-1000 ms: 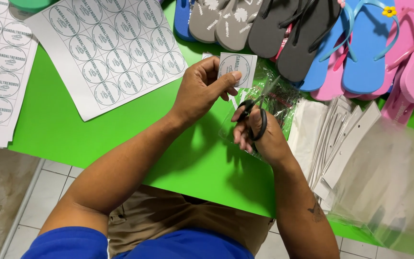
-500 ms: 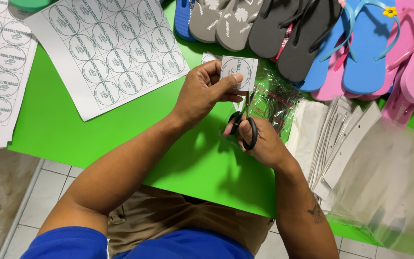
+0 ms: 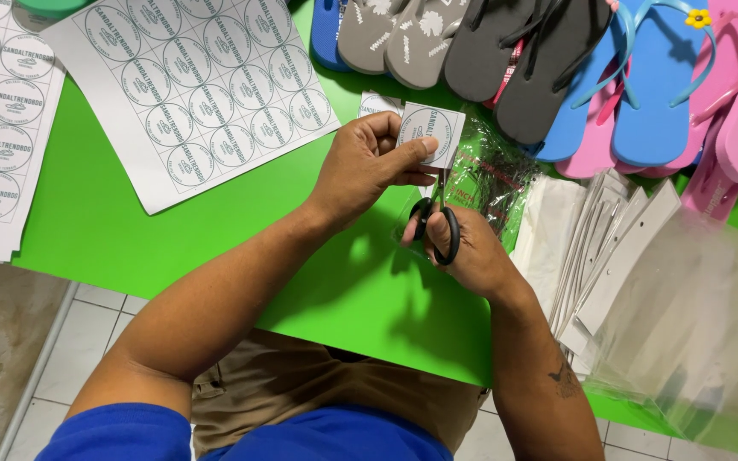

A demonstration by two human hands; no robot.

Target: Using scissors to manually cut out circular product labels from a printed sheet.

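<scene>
— What's on the desk (image 3: 130, 230)?
— It's bright green, over pale floor tiles (image 3: 87, 358), with label sheets (image 3: 190, 85) and flip-flops (image 3: 608, 77).
— And the hands?
— Left hand (image 3: 369, 166), grip closed on a square label (image 3: 431, 135); right hand (image 3: 463, 252) grips black scissors (image 3: 436, 224) just beneath it.

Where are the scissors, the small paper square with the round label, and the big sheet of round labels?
scissors (image 3: 437, 224), head view, on the black handle loops.
small paper square (image 3: 431, 132), head view, on its printed face.
sheet of round labels (image 3: 190, 85), head view, on its middle.
</scene>
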